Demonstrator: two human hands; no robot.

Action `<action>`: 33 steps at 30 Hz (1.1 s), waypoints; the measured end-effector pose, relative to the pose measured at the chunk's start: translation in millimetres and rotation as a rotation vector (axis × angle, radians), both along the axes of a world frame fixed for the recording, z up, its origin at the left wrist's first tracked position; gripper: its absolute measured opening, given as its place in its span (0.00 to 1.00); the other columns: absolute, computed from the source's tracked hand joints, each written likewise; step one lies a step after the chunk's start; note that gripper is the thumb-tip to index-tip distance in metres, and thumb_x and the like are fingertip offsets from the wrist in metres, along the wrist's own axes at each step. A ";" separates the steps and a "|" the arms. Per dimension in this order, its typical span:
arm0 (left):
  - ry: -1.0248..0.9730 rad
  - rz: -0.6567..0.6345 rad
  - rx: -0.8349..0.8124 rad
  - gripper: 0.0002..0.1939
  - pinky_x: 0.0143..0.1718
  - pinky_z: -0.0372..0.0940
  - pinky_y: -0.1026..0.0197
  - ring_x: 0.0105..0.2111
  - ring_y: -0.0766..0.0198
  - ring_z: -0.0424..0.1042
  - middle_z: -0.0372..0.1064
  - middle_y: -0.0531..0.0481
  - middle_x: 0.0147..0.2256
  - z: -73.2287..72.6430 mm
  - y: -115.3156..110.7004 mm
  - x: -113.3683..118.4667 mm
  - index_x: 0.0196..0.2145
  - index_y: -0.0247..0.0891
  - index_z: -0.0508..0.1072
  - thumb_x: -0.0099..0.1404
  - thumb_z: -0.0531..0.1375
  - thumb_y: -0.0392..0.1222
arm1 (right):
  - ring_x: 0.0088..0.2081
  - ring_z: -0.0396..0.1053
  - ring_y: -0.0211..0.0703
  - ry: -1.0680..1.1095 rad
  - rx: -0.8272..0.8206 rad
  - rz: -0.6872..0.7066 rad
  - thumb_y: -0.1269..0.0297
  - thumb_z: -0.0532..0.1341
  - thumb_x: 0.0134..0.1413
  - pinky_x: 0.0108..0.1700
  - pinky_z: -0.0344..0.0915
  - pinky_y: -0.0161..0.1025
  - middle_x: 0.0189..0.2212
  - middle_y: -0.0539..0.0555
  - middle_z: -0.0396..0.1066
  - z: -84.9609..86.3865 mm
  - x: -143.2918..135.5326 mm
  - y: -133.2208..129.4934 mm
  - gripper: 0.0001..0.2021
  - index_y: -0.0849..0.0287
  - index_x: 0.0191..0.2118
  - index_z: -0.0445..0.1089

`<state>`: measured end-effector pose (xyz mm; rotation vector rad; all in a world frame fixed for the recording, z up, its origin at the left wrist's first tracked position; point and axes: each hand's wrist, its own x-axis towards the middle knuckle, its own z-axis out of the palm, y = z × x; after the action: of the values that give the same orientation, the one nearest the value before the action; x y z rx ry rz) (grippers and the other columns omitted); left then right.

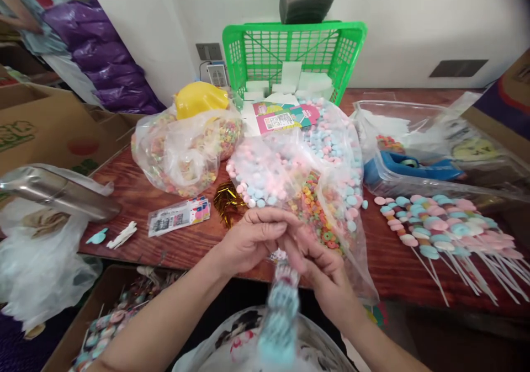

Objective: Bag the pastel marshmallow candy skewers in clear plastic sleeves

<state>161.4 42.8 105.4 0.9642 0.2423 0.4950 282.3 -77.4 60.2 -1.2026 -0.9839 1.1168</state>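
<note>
Both of my hands are closed together over the front edge of the table. My left hand (250, 239) and my right hand (325, 270) pinch the top of a narrow clear bag with dark print (281, 311). It hangs down blurred by motion, pale blue toward its lower end. Fingers hide its upper end. Just beyond my hands lie a plastic bag of pink and blue candies (265, 170) and a bag of colourful ring-shaped pieces (321, 212). Gold tinsel (228, 201) lies left of them. Below, an open plastic bag (215, 341) sits at my lap.
A green basket (293, 27) stands at the back. On the right are candy skewers (443, 223) and a clear tub (418, 187) with a blue tape dispenser (414, 165). Flat printed bags (178, 217) and a steel flask (62, 190) lie left. A person's arm (19, 2) shows far left.
</note>
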 end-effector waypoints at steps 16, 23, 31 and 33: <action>0.568 0.241 1.064 0.11 0.43 0.64 0.62 0.38 0.64 0.71 0.74 0.46 0.37 -17.8 -40.4 -91.4 0.43 0.38 0.75 0.69 0.54 0.39 | 0.22 0.54 0.35 0.271 -0.043 0.308 0.54 0.58 0.56 0.26 0.53 0.33 0.18 0.46 0.60 -26.5 -49.3 20.5 0.14 0.59 0.26 0.65; 1.777 -0.206 1.071 0.10 0.44 0.65 0.47 0.41 0.47 0.73 0.75 0.40 0.37 -29.2 -38.3 -205.0 0.37 0.36 0.78 0.58 0.58 0.36 | 0.33 0.63 0.41 -0.664 0.237 0.114 0.68 0.54 0.62 0.37 0.58 0.38 0.29 0.52 0.69 -34.2 -11.6 0.6 0.07 0.57 0.38 0.69; 0.948 -0.009 1.524 0.16 0.53 0.63 0.53 0.50 0.57 0.66 0.68 0.42 0.49 -52.2 -43.4 -74.8 0.45 0.39 0.72 0.63 0.51 0.30 | 0.29 0.62 0.39 -0.753 0.333 0.024 0.75 0.51 0.61 0.35 0.59 0.37 0.25 0.50 0.66 -24.7 -9.5 -15.8 0.10 0.58 0.34 0.66; 0.968 -0.095 1.650 0.17 0.51 0.64 0.50 0.50 0.54 0.65 0.67 0.41 0.48 -55.1 -38.5 -34.8 0.45 0.36 0.71 0.60 0.51 0.27 | 0.30 0.62 0.40 -0.876 0.403 -0.037 0.77 0.51 0.59 0.36 0.59 0.38 0.26 0.51 0.67 -19.2 3.7 -18.6 0.10 0.59 0.37 0.67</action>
<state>126.7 4.3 50.3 2.8032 0.6775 -0.0217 286.0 -96.0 41.0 -1.3693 -1.7333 0.2841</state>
